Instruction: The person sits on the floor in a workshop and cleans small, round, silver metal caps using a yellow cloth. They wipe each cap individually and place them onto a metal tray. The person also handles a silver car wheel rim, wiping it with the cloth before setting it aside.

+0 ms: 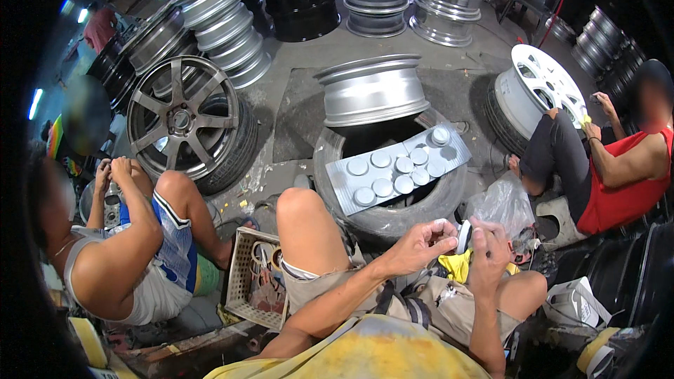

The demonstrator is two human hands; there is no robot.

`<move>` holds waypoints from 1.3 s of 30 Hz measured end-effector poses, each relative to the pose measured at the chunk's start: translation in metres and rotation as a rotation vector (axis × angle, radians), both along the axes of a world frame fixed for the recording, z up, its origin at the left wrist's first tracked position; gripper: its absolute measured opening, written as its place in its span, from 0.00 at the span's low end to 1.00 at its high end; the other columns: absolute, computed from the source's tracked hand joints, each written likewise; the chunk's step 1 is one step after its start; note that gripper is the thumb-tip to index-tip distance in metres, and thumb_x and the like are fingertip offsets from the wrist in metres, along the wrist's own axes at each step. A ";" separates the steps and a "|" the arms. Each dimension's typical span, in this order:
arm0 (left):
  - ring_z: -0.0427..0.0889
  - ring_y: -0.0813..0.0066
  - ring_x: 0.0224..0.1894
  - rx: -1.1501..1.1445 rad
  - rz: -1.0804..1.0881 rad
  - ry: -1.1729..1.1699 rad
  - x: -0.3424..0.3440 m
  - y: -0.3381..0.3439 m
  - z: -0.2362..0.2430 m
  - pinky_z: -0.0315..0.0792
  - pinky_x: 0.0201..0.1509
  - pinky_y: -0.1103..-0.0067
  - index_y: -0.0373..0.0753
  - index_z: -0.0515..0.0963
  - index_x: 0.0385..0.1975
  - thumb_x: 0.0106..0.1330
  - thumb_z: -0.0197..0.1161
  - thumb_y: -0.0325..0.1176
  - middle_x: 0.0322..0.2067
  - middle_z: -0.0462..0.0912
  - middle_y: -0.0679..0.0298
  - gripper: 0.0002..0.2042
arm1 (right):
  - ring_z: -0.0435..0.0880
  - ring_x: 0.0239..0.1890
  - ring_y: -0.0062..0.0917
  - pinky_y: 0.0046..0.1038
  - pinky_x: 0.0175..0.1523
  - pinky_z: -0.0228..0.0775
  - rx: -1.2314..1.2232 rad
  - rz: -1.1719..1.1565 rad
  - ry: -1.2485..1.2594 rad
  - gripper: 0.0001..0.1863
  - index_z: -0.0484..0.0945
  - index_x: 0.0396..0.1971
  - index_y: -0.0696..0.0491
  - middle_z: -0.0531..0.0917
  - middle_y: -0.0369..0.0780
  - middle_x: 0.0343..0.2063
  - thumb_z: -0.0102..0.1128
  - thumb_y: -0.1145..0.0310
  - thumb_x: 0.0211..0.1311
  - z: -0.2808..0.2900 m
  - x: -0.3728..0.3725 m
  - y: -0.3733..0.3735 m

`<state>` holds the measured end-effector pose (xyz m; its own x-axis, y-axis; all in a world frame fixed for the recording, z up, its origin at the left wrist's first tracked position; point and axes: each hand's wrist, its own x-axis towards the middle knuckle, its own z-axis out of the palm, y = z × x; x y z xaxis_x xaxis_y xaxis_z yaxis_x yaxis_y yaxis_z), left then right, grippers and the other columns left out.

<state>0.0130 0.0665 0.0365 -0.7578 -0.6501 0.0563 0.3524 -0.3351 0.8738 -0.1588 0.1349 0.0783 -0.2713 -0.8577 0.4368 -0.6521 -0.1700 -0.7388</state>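
Observation:
In front of my knees, my left hand (426, 244) pinches a round white wheel centre cap (463, 236), tilted on edge between fingers and thumb. My right hand (489, 249) is closed right beside the cap, its fingers close against the cap's edge. A small dark spot shows at its fingertips, too small to name. Beyond my hands, several round silver-grey caps (382, 187) lie in rows on a grey ribbed panel (449, 152), one of them raised on another. The panel rests across a tyre (330, 196) lying flat on the floor.
A silver rim (374, 91) sits at the tyre's far side. A beige basket (242, 267) with tape rolls stands left of my knee; a plastic bag (504, 205) lies right. Persons sit at both sides, by a dark spoked wheel (181, 123) and a white wheel (537, 91). Rim stacks (375, 0) stand behind.

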 end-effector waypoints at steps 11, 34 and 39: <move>0.75 0.87 0.38 -0.237 0.223 -0.216 0.002 0.010 0.019 0.73 0.42 0.83 0.34 0.78 0.41 0.75 0.63 0.30 0.36 0.77 0.72 0.06 | 0.79 0.37 0.16 0.24 0.45 0.72 0.107 -0.009 -0.673 0.16 0.85 0.52 0.61 0.85 0.35 0.38 0.55 0.65 0.78 -0.015 0.017 -0.010; 0.77 0.71 0.62 0.419 0.190 0.215 0.016 -0.019 -0.028 0.66 0.71 0.68 0.35 0.70 0.65 0.77 0.58 0.38 0.59 0.79 0.60 0.21 | 0.74 0.33 0.34 0.34 0.39 0.69 -0.172 0.112 0.271 0.18 0.88 0.47 0.53 0.75 0.40 0.31 0.71 0.78 0.54 -0.014 0.025 -0.023; 0.78 0.78 0.50 0.473 0.140 0.164 0.011 -0.014 -0.020 0.72 0.64 0.71 0.40 0.72 0.55 0.78 0.57 0.36 0.48 0.80 0.67 0.12 | 0.77 0.30 0.33 0.35 0.34 0.70 -0.186 0.042 0.282 0.17 0.88 0.46 0.54 0.75 0.41 0.29 0.72 0.78 0.54 -0.021 0.011 -0.022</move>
